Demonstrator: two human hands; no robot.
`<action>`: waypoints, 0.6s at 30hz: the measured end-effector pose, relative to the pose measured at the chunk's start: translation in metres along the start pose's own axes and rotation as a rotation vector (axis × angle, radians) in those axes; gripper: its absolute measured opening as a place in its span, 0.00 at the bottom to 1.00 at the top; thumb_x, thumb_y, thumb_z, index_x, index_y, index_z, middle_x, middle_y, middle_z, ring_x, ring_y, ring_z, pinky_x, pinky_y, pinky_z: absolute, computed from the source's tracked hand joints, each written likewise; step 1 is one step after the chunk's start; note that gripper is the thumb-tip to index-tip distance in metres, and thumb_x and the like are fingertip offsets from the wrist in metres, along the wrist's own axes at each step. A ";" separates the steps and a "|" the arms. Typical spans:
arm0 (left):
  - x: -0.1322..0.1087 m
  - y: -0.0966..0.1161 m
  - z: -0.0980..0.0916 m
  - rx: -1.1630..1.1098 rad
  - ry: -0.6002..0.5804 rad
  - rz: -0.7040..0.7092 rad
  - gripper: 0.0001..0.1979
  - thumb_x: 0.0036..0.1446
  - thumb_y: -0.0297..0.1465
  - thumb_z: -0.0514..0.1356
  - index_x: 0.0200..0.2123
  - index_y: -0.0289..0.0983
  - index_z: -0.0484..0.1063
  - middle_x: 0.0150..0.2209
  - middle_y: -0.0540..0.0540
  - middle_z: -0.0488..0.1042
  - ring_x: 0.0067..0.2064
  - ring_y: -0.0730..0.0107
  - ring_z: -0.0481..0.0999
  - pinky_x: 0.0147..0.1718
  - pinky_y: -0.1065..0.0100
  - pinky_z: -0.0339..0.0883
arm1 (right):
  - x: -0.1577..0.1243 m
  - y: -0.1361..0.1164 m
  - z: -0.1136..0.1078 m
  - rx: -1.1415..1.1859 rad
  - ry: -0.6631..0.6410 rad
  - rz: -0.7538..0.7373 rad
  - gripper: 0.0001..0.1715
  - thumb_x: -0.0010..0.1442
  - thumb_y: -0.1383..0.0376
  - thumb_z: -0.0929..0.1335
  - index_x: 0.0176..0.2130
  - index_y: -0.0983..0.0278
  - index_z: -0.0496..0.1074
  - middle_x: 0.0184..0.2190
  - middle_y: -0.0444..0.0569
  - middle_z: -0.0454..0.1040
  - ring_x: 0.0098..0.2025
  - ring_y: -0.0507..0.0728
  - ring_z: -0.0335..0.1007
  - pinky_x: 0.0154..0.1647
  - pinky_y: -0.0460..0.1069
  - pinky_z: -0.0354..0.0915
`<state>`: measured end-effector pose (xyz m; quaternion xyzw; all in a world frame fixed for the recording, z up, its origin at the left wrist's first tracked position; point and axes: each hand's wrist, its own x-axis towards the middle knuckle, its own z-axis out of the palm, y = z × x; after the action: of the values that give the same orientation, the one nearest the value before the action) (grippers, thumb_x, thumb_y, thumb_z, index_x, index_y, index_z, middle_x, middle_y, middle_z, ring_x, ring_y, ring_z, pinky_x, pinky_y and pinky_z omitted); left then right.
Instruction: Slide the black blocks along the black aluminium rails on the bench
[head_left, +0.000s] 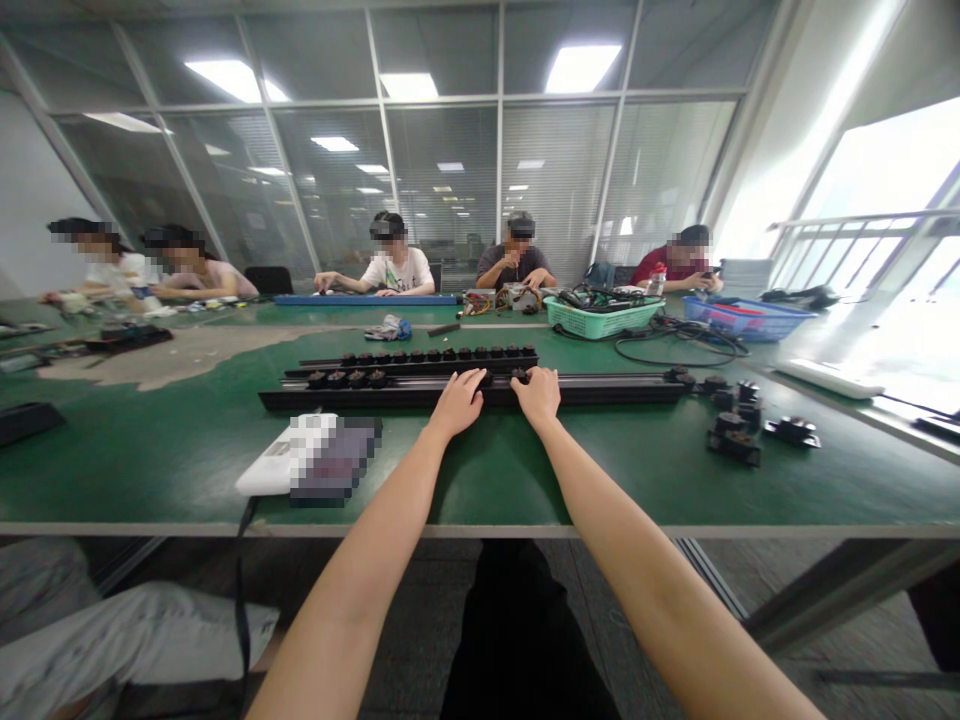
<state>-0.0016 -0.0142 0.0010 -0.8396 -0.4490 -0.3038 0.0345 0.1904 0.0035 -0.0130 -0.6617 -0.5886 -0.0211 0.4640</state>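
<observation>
A long black rail lies across the green table in front of me. Several small black round-topped parts sit in its channel at the left end. My left hand grips the rail near its middle, fingers over the top and thumb at the front. Just to the right, my right hand holds a small black part at the channel between thumb and fingers. The undersides of both grips are hidden. Behind lies a second black rail with a row of similar parts.
Loose black parts lie right of the rail. A white device and a dark blurred-out item lie near the front edge. Farther back are a green basket, a blue basket, cables and several people working.
</observation>
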 end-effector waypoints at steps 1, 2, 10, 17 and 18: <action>0.000 0.000 0.000 0.003 -0.001 0.002 0.28 0.67 0.26 0.51 0.69 0.38 0.65 0.69 0.39 0.69 0.72 0.59 0.65 0.74 0.47 0.50 | 0.000 0.000 0.000 -0.001 0.000 -0.001 0.13 0.61 0.60 0.70 0.41 0.66 0.78 0.44 0.61 0.80 0.53 0.65 0.72 0.72 0.62 0.51; 0.000 0.000 0.000 0.005 -0.002 0.005 0.28 0.67 0.26 0.51 0.69 0.38 0.65 0.69 0.39 0.69 0.72 0.59 0.65 0.74 0.47 0.50 | 0.000 0.000 0.000 0.002 0.002 -0.001 0.13 0.61 0.60 0.70 0.41 0.66 0.78 0.44 0.60 0.80 0.53 0.65 0.72 0.72 0.63 0.51; 0.000 0.000 -0.001 0.007 -0.007 0.009 0.28 0.67 0.26 0.51 0.69 0.39 0.64 0.68 0.40 0.69 0.72 0.60 0.65 0.74 0.46 0.50 | 0.003 0.002 -0.004 -0.003 -0.022 0.045 0.15 0.61 0.60 0.70 0.43 0.67 0.79 0.45 0.62 0.79 0.54 0.65 0.72 0.73 0.62 0.49; 0.000 0.003 -0.003 0.017 -0.026 -0.002 0.28 0.67 0.25 0.51 0.69 0.32 0.64 0.69 0.36 0.67 0.72 0.59 0.64 0.75 0.49 0.48 | 0.004 0.007 -0.008 0.059 0.037 0.076 0.12 0.58 0.61 0.71 0.41 0.65 0.79 0.43 0.59 0.80 0.52 0.65 0.73 0.73 0.63 0.50; 0.000 0.003 -0.004 0.021 -0.029 -0.002 0.28 0.67 0.25 0.51 0.69 0.32 0.64 0.69 0.36 0.67 0.72 0.59 0.64 0.75 0.49 0.48 | 0.004 0.007 -0.008 0.061 0.034 0.076 0.12 0.58 0.61 0.71 0.40 0.65 0.79 0.43 0.59 0.80 0.52 0.65 0.73 0.73 0.63 0.50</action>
<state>-0.0005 -0.0171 0.0050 -0.8429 -0.4536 -0.2871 0.0365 0.2015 0.0022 -0.0098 -0.6687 -0.5555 0.0030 0.4943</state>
